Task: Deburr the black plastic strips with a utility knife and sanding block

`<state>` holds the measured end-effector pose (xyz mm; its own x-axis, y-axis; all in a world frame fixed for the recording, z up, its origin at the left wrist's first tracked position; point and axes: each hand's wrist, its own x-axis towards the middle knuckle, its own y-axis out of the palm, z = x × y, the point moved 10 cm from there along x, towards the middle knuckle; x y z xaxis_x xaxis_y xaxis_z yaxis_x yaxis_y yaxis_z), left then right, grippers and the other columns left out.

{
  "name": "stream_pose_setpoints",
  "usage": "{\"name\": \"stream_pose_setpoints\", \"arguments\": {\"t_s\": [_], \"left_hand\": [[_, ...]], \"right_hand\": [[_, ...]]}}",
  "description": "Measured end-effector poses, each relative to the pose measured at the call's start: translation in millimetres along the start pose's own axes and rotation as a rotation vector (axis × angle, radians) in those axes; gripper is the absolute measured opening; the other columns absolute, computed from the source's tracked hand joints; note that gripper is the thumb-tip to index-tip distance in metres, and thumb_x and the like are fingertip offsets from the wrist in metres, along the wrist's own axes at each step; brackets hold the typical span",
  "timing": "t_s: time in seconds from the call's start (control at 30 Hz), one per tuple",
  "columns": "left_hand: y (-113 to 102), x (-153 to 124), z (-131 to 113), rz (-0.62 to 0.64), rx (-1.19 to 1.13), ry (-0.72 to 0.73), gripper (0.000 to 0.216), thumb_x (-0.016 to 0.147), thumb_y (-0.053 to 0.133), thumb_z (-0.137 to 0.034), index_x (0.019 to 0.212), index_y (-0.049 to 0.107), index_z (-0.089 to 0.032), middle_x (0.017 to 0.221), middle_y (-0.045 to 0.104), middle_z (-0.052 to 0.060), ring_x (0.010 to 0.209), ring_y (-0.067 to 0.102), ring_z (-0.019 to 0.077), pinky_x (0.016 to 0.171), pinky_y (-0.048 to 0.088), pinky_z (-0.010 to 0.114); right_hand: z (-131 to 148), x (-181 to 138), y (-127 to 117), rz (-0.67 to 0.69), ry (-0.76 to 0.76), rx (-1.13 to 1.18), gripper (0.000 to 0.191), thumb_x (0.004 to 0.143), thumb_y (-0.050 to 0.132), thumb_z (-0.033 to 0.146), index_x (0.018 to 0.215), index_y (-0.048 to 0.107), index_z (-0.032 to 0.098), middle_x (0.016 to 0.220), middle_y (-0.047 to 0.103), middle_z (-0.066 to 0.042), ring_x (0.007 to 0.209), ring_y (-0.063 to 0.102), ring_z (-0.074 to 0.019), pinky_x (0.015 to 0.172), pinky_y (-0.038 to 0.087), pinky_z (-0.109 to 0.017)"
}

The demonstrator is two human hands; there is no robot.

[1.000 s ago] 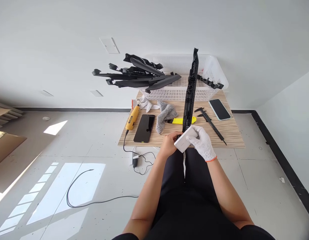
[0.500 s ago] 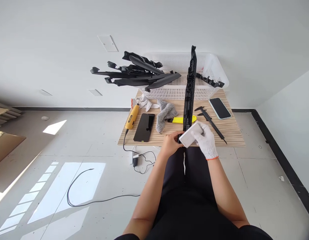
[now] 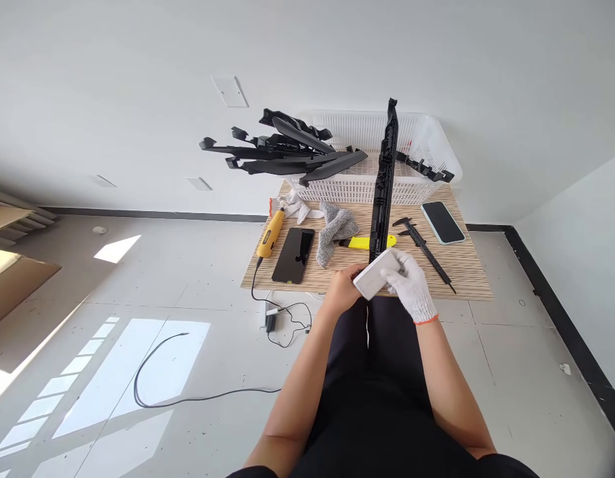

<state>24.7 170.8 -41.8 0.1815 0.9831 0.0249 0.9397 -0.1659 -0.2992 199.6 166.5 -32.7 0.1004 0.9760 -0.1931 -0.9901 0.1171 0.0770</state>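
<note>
My bare left hand (image 3: pixel 343 289) grips the near end of a long black plastic trim piece (image 3: pixel 383 192), which points away from me across the table and over the basket's front rim. In my right hand (image 3: pixel 411 287), which wears a white knitted glove with an orange cuff, is a flat white rectangular block (image 3: pixel 375 275); its exact kind I cannot make out. The block lies over the near end of the trim piece and hides it, along with some of my left fingertips. Beneath the trim piece, a yellow utility knife (image 3: pixel 359 243) rests on the tabletop.
A white plastic basket (image 3: pixel 354 192) with several black trim pieces (image 3: pixel 297 162) stands at the back. On the table (image 3: pixel 332 282) lie a yellow rotary tool (image 3: pixel 271 234), a black phone (image 3: pixel 293 255), a grey cloth (image 3: pixel 336 229), a white glove (image 3: pixel 298 207), calipers (image 3: pixel 429 255) and another phone (image 3: pixel 442 223).
The white block has shifted slightly toward me and left along the trim piece's near end, with my gloved hand moving too. The whole view has shifted a little; both holds remain.
</note>
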Motion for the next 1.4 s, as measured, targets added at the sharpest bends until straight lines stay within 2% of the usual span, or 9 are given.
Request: {"name": "stream_pose_setpoints", "arguments": {"t_s": [0.1,0.23,0.37,0.5,0.6,0.83,1.1,1.23,1.4], "left_hand": [[-3.0,0.1,-6.0,-0.023,0.046,0.043,0.044,0.068,0.074,-0.014,0.112,0.074,-0.019,0.090,0.078,0.003,0.078,0.072,0.0207,0.074,0.055,0.030],[-3.3,0.8,-4.7,-0.017,0.003,0.025,0.046,0.067,0.080,-0.020,0.112,0.073,-0.018,0.083,0.077,0.002,0.075,0.072,0.0211,0.071,0.056,0.030],[-3.3,0.0,-6.0,-0.022,0.030,0.027,0.043,0.069,0.079,-0.019,0.111,0.073,-0.019,0.086,0.078,0.003,0.077,0.073,0.0214,0.074,0.058,0.032],[1.8,-2.7,1.1,-0.011,-0.131,-0.053,0.046,0.070,0.083,-0.034,0.110,0.071,-0.018,0.075,0.075,0.002,0.063,0.071,0.0192,0.064,0.061,0.032],[2.8,-3.6,3.0,-0.023,-0.193,-0.066,0.049,0.068,0.085,-0.039,0.109,0.071,-0.018,0.073,0.073,0.002,0.058,0.070,0.0184,0.060,0.061,0.032],[-2.7,0.1,6.0,-0.050,-0.108,-0.050,0.049,0.060,0.083,-0.016,0.108,0.073,-0.017,0.086,0.076,0.002,0.070,0.070,0.0182,0.059,0.057,0.027],[-7.5,-0.2,-0.9,-0.070,-0.009,0.014,0.039,0.067,0.075,-0.014,0.106,0.074,-0.018,0.090,0.078,0.003,0.081,0.072,0.0210,0.069,0.056,0.028],[-3.9,-0.6,4.8,-0.045,-0.062,-0.044,0.043,0.067,0.078,-0.017,0.110,0.073,-0.017,0.080,0.076,0.002,0.067,0.071,0.0194,0.064,0.056,0.029],[-6.9,-0.2,-1.0,-0.058,0.002,-0.008,0.042,0.066,0.078,-0.016,0.107,0.073,-0.017,0.089,0.078,0.003,0.079,0.073,0.0215,0.068,0.056,0.029]], "right_hand": [[-3.6,1.0,7.4,0.081,0.037,-0.056,0.062,0.068,0.081,0.042,0.124,0.061,0.026,0.094,0.067,-0.002,0.071,0.063,-0.0148,0.048,0.050,-0.022],[3.8,2.8,-6.1,-0.051,-0.020,0.019,0.059,0.072,0.077,0.044,0.126,0.060,0.025,0.098,0.067,-0.002,0.068,0.060,-0.0125,0.049,0.049,-0.022],[0.1,2.5,7.1,0.078,0.013,-0.025,0.065,0.070,0.080,0.041,0.130,0.059,0.029,0.101,0.066,-0.003,0.071,0.060,-0.0138,0.050,0.049,-0.023],[10.0,1.7,-17.9,-0.133,-0.146,0.125,0.051,0.079,0.071,0.045,0.128,0.061,0.036,0.111,0.064,-0.001,0.069,0.057,-0.0106,0.056,0.050,-0.025],[5.6,3.5,-10.7,-0.011,-0.117,0.116,0.031,0.078,0.073,0.044,0.105,0.070,0.028,0.098,0.065,-0.002,0.067,0.056,-0.0110,0.057,0.047,-0.026],[2.2,2.5,3.5,0.164,-0.052,0.067,0.023,0.080,0.073,0.041,0.096,0.068,0.026,0.084,0.062,0.001,0.067,0.054,-0.0117,0.058,0.044,-0.026],[1.0,-1.9,17.0,0.230,-0.056,-0.021,0.020,0.083,0.069,0.042,0.094,0.068,0.026,0.085,0.062,0.000,0.069,0.052,-0.0131,0.061,0.046,-0.027],[5.9,-0.3,3.7,0.104,-0.099,0.064,0.020,0.083,0.068,0.043,0.095,0.066,0.027,0.093,0.064,0.000,0.069,0.053,-0.0123,0.059,0.046,-0.026],[3.2,2.0,10.9,0.192,-0.084,0.026,0.020,0.079,0.072,0.041,0.089,0.067,0.024,0.090,0.064,-0.001,0.071,0.054,-0.0128,0.060,0.047,-0.026]]}}
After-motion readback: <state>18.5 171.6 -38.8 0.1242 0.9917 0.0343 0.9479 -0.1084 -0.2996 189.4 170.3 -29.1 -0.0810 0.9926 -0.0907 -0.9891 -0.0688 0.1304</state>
